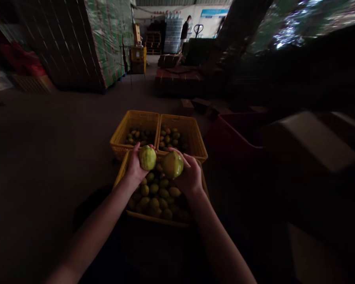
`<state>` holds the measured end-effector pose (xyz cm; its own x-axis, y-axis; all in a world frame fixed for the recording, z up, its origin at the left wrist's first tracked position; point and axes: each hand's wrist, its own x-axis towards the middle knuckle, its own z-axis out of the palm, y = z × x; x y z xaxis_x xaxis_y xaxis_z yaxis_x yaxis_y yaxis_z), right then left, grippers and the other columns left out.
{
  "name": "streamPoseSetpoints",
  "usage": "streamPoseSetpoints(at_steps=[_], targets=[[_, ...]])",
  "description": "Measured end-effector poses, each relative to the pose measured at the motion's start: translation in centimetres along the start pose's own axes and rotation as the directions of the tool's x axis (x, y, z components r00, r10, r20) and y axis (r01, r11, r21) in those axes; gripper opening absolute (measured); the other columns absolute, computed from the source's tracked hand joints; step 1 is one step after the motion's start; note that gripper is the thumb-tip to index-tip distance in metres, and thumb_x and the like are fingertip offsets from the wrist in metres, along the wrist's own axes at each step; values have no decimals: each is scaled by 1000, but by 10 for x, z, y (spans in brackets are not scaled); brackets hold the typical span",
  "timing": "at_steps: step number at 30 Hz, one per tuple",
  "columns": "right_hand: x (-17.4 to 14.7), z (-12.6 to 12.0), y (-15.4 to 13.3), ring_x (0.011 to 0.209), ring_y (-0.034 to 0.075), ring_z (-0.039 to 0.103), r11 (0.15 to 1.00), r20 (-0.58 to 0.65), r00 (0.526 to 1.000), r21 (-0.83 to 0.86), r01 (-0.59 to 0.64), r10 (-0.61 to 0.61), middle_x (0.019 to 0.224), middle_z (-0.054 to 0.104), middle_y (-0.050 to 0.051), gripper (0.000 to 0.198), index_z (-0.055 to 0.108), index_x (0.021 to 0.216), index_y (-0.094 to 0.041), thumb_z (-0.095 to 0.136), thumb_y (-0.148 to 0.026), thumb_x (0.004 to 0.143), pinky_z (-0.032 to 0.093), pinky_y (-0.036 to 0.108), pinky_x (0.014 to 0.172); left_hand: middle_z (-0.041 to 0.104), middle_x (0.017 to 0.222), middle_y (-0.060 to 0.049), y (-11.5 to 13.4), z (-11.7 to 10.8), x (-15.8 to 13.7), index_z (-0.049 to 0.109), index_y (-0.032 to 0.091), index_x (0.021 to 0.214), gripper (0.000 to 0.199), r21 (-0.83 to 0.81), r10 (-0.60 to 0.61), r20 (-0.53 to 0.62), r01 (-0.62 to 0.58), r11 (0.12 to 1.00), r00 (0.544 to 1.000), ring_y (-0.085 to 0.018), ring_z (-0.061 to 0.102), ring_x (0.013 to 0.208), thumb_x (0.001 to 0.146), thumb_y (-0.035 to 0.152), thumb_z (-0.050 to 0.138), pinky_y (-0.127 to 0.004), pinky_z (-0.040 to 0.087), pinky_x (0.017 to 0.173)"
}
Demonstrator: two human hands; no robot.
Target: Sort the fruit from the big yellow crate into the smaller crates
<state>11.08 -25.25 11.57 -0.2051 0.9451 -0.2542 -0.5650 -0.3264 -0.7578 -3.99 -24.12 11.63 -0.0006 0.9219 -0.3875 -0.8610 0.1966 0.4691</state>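
Observation:
My left hand [135, 165] is closed around a bumpy green lemon [148, 158]. Beside it, my right hand [189, 172] grips a smoother green lemon [172, 165] with a yellowish patch. Both fruits are held up side by side, a small gap between them. Below them stands a yellow plastic crate [156, 219] holding many greenish-yellow lemons [154, 188]. Beyond my hands are two more yellow crates, the left crate [117, 134] and the right crate [198, 136], each with lemons in the bottom.
To the right are a dark pink tub [239, 136] and an open cardboard box [316, 138]. Wrapped stacks of boxes [112, 43] rise at the left, and a low pallet load [180, 79] lies ahead. A person [184, 29] stands far back near a pallet jack [198, 29].

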Motion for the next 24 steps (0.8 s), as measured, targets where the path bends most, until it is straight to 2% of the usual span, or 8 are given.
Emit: streamPoseSetpoints(at_steps=[3, 8, 10, 13, 17, 20, 22, 24], targets=[[-2, -2, -8, 81, 24, 69, 990, 109, 993, 122, -64, 51, 80, 72, 4, 32, 69, 97, -21, 50, -31, 73, 58, 34, 65, 69, 72, -5, 4, -5, 2, 65, 15, 86, 30, -172, -76, -32, 70, 983, 997, -18, 67, 71, 90, 36, 45, -30, 57, 66], [2, -8, 1, 83, 24, 71, 963, 151, 987, 250, -96, 59, 88, 75, 7, 26, 68, 92, -21, 52, -30, 74, 60, 35, 68, 69, 76, -9, -6, -6, 4, 65, 11, 95, 29, -114, -101, -33, 97, 989, 994, -21, 68, 77, 90, 27, 42, -33, 58, 69], [5, -9, 3, 86, 23, 71, 954, 165, 986, 287, -85, 38, 91, 76, 8, 22, 68, 89, -21, 54, -27, 73, 60, 35, 72, 68, 74, -11, -11, -4, 6, 64, 8, 94, 33, -92, -108, -12, 107, 990, 994, -21, 68, 73, 93, 28, 37, -30, 58, 65], [9, -12, 4, 82, 22, 72, 949, 175, 983, 297, -108, 57, 85, 77, 8, 15, 68, 84, -18, 60, -27, 76, 61, 32, 72, 67, 70, -10, -13, -5, 8, 63, 10, 91, 37, -110, -138, -66, 130, 985, 988, -17, 67, 64, 96, 31, 33, -24, 56, 55], [15, -16, 4, 59, 18, 69, 955, 145, 977, 229, -188, 158, 69, 75, 4, 26, 68, 80, -19, 65, -45, 80, 56, 27, 51, 66, 71, -9, -9, -11, 6, 62, 11, 92, 42, -183, -281, -36, 270, 945, 959, -9, 52, 42, 97, 37, 29, -16, 42, 35], [20, -17, 8, 61, 15, 69, 964, 52, 990, 223, -142, 133, 70, 73, -2, 24, 66, 77, -22, 66, -46, 81, 53, 23, 50, 63, 66, -9, -7, -14, 3, 64, 10, 92, 48, -182, -299, 29, 299, 937, 954, -8, 44, 36, 96, 42, 28, -16, 36, 31], [22, -16, 12, 68, 15, 70, 985, 30, 998, 159, -64, 60, 73, 73, -3, 20, 65, 80, -24, 71, -43, 76, 54, 23, 54, 63, 64, -8, -7, -12, 4, 64, 10, 93, 48, -159, -270, 51, 274, 948, 962, -10, 49, 40, 96, 43, 30, -18, 40, 35], [23, -15, 16, 72, 17, 70, 996, -1, 999, 73, 48, -48, 76, 72, -3, 29, 62, 83, -24, 81, -37, 64, 54, 26, 57, 65, 67, -7, -8, -9, 5, 65, 11, 95, 40, -149, -180, 59, 187, 971, 982, -13, 59, 52, 96, 39, 37, -21, 49, 46]])
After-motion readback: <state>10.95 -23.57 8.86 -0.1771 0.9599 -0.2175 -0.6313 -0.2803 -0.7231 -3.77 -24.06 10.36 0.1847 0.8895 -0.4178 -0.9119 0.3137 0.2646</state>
